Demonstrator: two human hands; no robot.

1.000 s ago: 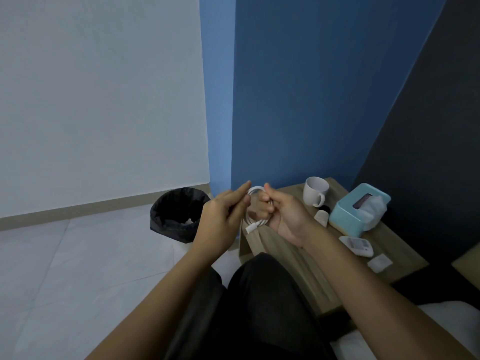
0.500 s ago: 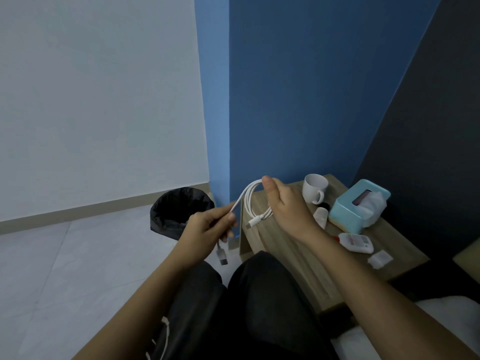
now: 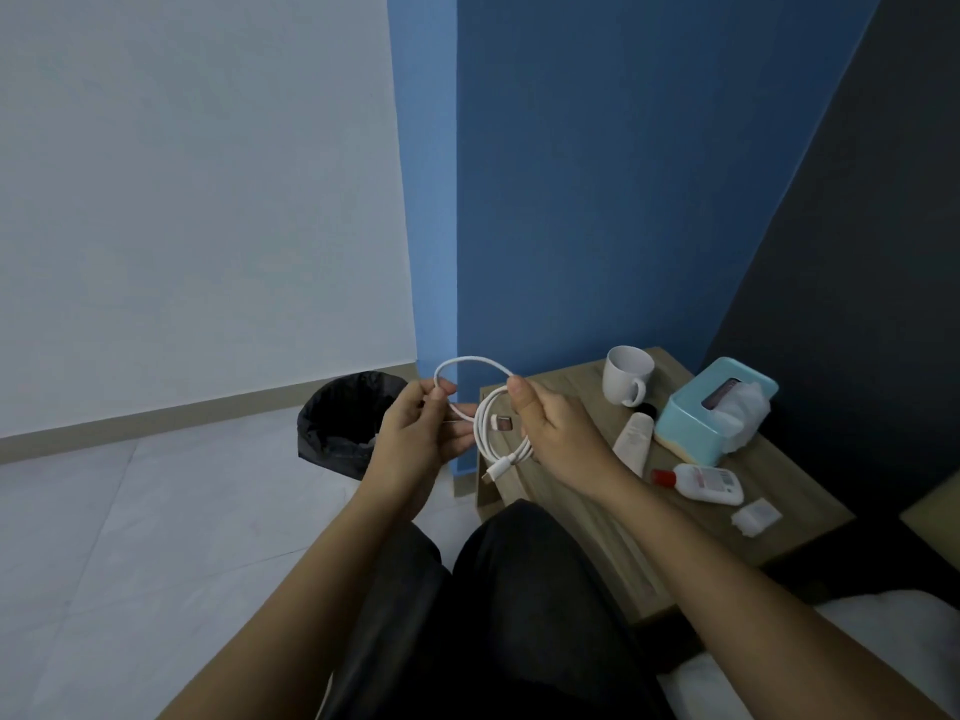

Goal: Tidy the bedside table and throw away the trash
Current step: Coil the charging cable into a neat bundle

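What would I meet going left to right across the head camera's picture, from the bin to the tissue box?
Black bin → left hand → coiled white cable → right hand → white ceramic mug → light blue tissue box.

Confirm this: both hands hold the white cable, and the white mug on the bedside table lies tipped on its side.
Not quite. The head view shows the mug standing upright on the bedside table. The rest holds: left hand and right hand both hold the white cable.

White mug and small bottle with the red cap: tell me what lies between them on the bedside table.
In the head view, a white tube with a dark cap lies between the white mug and the red-capped bottle, beside the teal tissue box.
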